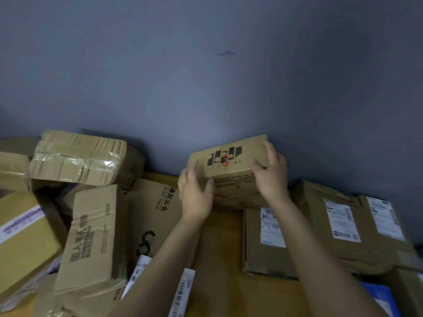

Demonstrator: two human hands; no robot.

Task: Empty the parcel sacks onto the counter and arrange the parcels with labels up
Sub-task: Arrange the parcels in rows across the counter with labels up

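Note:
A brown cardboard box (231, 165) with a black and red logo stands against the grey wall, tilted toward me. My left hand (194, 195) grips its lower left corner. My right hand (271, 170) grips its right end, fingers over the top edge. No label shows on the faces I see. Just in front of it lies a box (258, 245) with a white label (272, 227) facing up. Further right are two more boxes (320, 225) with labels (342, 221) up.
A heap of taped cardboard boxes (91, 239) fills the left side, some tilted, one stacked high (77, 159). The yellow-brown counter (224, 271) shows between my arms. A blue item (380, 298) lies at the bottom right. The grey wall (206, 76) closes the back.

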